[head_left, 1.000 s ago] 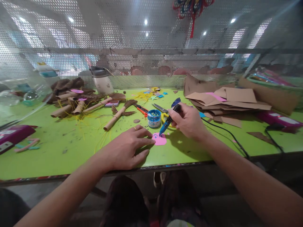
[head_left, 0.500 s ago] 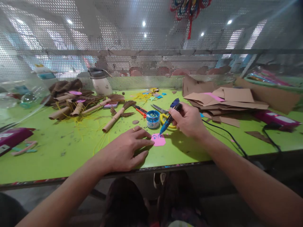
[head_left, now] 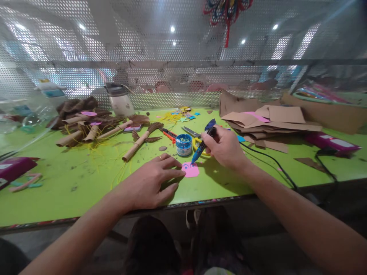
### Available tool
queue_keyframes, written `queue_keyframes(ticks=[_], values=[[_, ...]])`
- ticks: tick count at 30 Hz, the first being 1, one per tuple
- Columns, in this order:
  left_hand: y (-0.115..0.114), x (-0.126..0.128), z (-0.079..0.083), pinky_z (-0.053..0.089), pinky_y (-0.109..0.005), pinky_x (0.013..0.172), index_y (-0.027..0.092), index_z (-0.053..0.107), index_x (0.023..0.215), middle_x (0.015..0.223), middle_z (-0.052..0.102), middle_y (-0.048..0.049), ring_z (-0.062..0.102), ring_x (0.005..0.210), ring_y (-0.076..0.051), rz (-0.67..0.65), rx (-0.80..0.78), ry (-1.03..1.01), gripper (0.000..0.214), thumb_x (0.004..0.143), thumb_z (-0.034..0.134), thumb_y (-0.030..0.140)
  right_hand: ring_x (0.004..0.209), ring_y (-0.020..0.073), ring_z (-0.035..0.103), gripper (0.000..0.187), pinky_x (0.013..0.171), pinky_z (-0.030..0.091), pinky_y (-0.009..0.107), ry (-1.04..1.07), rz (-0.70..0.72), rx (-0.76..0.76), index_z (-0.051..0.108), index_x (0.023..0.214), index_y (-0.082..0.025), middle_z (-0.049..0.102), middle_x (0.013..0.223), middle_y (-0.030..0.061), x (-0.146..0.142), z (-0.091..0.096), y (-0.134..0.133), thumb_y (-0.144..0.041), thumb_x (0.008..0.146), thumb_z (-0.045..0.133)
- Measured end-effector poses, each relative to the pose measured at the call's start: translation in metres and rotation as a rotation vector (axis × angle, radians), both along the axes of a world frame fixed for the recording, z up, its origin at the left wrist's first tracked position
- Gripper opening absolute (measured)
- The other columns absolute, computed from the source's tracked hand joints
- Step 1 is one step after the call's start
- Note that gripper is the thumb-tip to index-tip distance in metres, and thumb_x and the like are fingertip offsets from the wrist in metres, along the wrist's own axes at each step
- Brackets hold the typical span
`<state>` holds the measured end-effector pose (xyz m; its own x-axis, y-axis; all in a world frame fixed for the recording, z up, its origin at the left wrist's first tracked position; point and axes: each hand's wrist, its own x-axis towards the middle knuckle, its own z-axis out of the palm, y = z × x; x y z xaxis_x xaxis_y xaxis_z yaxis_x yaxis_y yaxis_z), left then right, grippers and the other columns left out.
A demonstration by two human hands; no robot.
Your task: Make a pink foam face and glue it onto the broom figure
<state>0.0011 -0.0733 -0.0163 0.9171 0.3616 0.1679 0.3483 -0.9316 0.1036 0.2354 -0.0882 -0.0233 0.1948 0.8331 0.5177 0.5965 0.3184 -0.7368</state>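
Observation:
A small pink paper piece (head_left: 190, 170) lies on the green table (head_left: 71, 179) near its front edge. My left hand (head_left: 149, 182) rests flat beside it, fingers stretched out, with the fingertips pressing the piece's left edge. My right hand (head_left: 225, 147) is closed round a blue glue pen (head_left: 202, 146) with a black cord. The pen is tilted and its tip touches the top of the pink piece. A small blue-labelled jar (head_left: 183, 144) stands just behind the piece.
Scissors with yellow handles (head_left: 196, 137) and an orange-handled tool (head_left: 169, 134) lie behind the jar. Rolled paper brooms (head_left: 137, 142) are piled at the back left. Brown cardboard sheets (head_left: 269, 120) are stacked at the right. A perforated metal screen closes off the back.
The pen tip has come down a little onto the pink piece. My left hand has stayed in place on the piece.

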Motion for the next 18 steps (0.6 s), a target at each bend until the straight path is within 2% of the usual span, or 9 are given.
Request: queue_keyframes(ticks=[6, 18], values=[[-0.0003, -0.0003, 0.0002, 0.043, -0.043, 0.098, 0.021, 0.067, 0.116, 0.119, 0.061, -0.0094, 0.055, 0.109, -0.026, 0.000, 0.002, -0.002, 0.032, 0.090, 0.049, 0.024, 0.047, 0.0109, 0.046, 0.026, 0.049, 0.034, 0.025, 0.040, -0.030, 0.023, 0.052, 0.067, -0.019, 0.053, 0.051, -0.0024, 0.0026, 0.0016, -0.0013, -0.038, 0.085, 0.055], [0.0001, -0.0008, -0.0007, 0.043, -0.044, 0.099, 0.023, 0.066, 0.118, 0.119, 0.061, -0.0082, 0.055, 0.110, -0.025, -0.001, -0.013, -0.015, 0.032, 0.090, 0.050, 0.023, 0.049, 0.0106, 0.048, 0.030, 0.050, 0.035, 0.024, 0.033, 0.050, 0.022, 0.048, 0.069, -0.020, 0.051, 0.053, -0.0032, -0.0014, -0.0024, 0.0005, -0.043, 0.087, 0.055]])
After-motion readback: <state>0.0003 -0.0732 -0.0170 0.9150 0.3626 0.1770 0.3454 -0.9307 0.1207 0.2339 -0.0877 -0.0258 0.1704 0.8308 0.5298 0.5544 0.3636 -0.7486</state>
